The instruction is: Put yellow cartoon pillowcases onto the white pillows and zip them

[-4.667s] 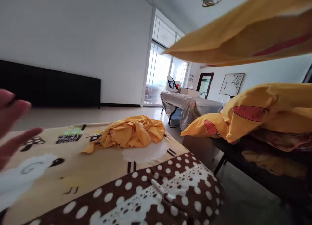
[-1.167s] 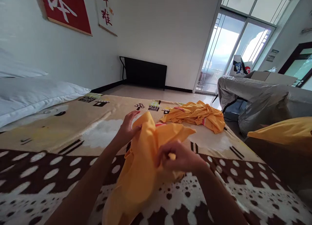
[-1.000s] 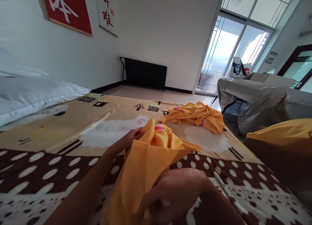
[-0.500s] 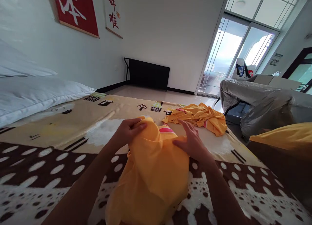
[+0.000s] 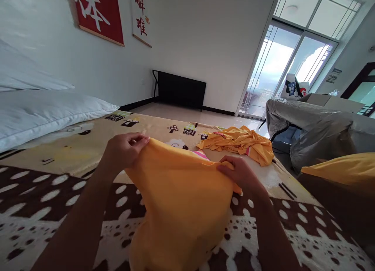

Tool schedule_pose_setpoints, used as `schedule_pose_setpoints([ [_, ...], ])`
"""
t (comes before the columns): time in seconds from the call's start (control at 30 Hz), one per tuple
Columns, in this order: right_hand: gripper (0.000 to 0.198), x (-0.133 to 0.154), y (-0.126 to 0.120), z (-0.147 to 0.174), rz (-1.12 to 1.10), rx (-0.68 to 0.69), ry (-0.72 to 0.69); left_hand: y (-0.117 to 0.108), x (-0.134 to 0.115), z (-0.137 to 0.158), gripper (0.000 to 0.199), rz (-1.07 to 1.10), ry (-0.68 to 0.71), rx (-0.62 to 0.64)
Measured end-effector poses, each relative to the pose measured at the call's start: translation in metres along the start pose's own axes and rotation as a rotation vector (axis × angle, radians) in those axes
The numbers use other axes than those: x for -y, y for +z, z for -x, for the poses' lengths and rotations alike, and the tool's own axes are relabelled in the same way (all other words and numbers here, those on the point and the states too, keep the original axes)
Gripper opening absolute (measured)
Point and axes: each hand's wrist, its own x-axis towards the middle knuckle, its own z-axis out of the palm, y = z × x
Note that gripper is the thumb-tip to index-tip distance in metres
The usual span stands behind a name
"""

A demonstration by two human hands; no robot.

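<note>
A yellow-orange garment [image 5: 181,200] hangs stretched between my two hands above the bed. My left hand [image 5: 125,151] pinches its upper left corner between thumb and fingers. At the upper right edge, my right hand [image 5: 238,171] is closed on the cloth, and a small tip of fabric sticks out below it. A bit of pink and white trim shows behind the top edge. The garment's lower part runs down towards me, out of the picture. Beyond my right hand lies a crumpled yellow-orange garment [image 5: 237,144] with pink trim.
A patterned blanket [image 5: 96,149] covers the bed. White pillows [image 5: 52,110] lie at the left. Yellow cloth [image 5: 345,169] juts in at the right edge. Past the bed stand a plastic-covered piece of furniture [image 5: 310,114], a black panel [image 5: 180,89] and a glass door [image 5: 275,67].
My left hand has moved left, pulling the garment's top edge wide. My right hand, whose fingers were spread, has closed on the cloth and shifted slightly right.
</note>
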Motion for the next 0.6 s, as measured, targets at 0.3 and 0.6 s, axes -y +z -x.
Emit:
schedule_pose_setpoints([
  [0.3, 0.024, 0.019, 0.018, 0.008, -0.148, -0.284, -0.149, 0.028, -0.062, 0.047, 0.062, 0.196, 0.561, 0.623],
  [0.6, 0.016, 0.036, 0.024, 0.013, -0.008, -0.285, -0.241, 0.039, -0.081, 0.06, 0.036, 0.157, 0.622, 0.454],
])
